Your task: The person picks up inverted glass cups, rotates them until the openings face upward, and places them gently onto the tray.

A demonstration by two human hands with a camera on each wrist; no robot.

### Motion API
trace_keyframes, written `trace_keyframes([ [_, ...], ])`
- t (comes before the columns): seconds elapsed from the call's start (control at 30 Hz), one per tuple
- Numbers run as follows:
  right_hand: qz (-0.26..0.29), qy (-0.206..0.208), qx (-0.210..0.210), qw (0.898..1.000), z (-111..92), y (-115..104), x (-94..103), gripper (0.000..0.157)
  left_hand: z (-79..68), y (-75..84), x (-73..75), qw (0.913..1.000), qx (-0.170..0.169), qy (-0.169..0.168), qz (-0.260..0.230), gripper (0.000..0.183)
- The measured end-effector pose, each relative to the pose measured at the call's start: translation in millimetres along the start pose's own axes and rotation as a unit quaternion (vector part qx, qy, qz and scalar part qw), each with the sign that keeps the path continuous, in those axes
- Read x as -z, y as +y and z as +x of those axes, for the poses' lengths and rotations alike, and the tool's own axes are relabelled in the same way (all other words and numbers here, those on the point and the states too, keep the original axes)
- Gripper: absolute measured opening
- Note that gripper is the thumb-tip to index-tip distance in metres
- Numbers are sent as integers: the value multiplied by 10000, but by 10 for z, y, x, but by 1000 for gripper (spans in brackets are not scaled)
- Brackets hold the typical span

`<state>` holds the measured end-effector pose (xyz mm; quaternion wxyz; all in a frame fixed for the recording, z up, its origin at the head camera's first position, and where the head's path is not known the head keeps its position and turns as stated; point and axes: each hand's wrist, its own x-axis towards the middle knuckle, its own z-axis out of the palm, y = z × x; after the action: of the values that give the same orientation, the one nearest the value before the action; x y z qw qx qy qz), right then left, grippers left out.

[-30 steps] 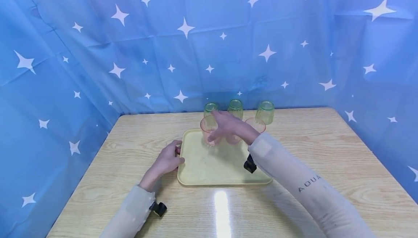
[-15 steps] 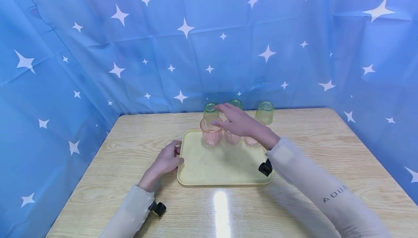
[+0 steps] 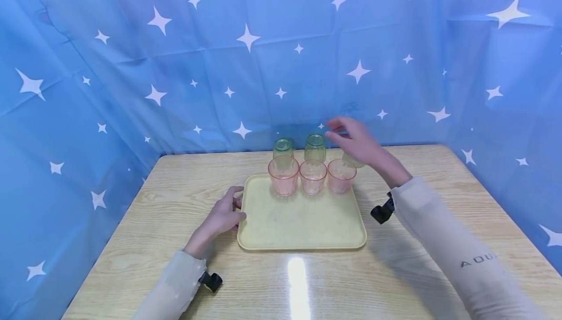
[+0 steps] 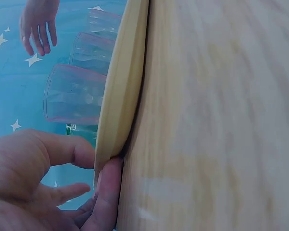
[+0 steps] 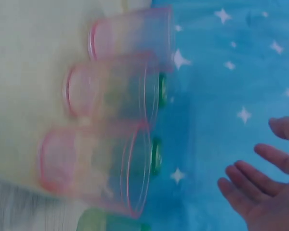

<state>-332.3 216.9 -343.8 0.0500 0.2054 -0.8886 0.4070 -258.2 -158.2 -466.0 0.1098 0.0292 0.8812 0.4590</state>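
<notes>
1. The left hand [image 3: 223, 212] grips the left rim of the tray [image 3: 303, 227], fingers curled about the edge, some low against its outer wall; a tug or lift on this one side would probably tilt or slide the tray and set its load sliding.
2. The right hand [image 3: 357, 139] holds nothing, its fingers loosely bent in the air above the far right; lowered carelessly, it could knock the right green glass [image 3: 348, 156], which is partly hidden behind the hand and a pink cup.
3. The left pink cup [image 3: 283, 183], middle pink cup [image 3: 313, 183] and right pink cup [image 3: 341, 183] stand upright in a row along the tray's far side, with hardly any gap between them; one bumped could well jostle its neighbour, and a low pass of the right forearm could catch a rim.
4. The left green glass [image 3: 283, 149] and middle green glass [image 3: 315, 151] stand on the table [image 3: 193, 178] just behind that row, seemingly upside down; bringing one forward too low risks clipping the pink cups.
5. The curtain [image 3: 263, 76] hangs close behind the green glasses; a push too far back could drive a glass into the cloth.
</notes>
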Motion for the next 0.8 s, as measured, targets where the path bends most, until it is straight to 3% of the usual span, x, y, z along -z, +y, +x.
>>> trace_keyframes([
  [0.17,-503,51,-35,9987,54,223,163,42,7,1,-6,10000,33,9,49,77],
  [0.4,-1453,-3,-57,9894,142,449,296,41,9,-4,6,10000,4,12,32,77],
  [0.8,-2052,-638,-596,9748,203,870,219,61,0,-18,3,10000,-57,-25,-12,76],
])
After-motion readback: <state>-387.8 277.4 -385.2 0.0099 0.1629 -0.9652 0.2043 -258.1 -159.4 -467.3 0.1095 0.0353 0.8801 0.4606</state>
